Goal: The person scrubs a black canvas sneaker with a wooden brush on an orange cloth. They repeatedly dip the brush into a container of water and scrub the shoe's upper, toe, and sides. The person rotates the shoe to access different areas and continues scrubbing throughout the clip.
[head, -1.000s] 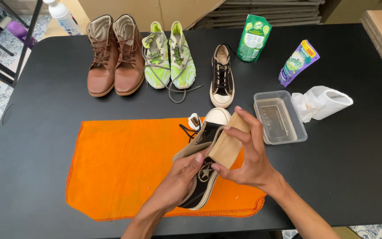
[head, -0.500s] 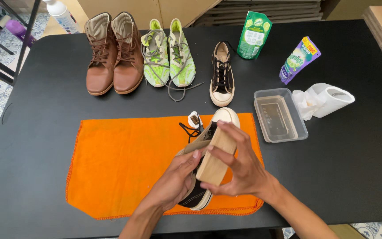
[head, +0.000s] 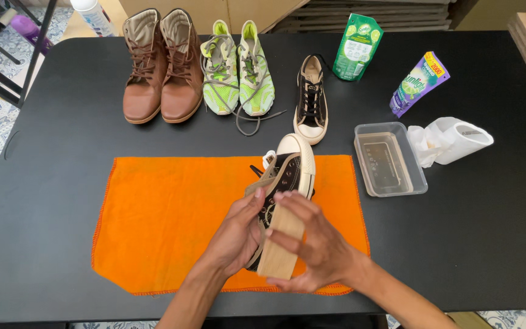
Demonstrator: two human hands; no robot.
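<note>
Covering the heel end of the black sneaker [head: 287, 176], our left hand [head: 235, 234] cups it from the side with fingers pressed together, over the orange cloth [head: 165, 219]. Our right hand [head: 312, 244] pinches the wooden brush block [head: 280, 244], bristles hidden. We see the clear plastic tub [head: 391, 159], contents unclear; since the earlier frame the block has moved down the sneaker's side.

The right hand [head: 315, 244] now lies lower along the black canvas sneaker with white rubber toe [head: 287, 176], carrying the pale wooden block brush [head: 281, 247] from toe end towards the heel; the sneaker's toe now shows uncovered.
</note>
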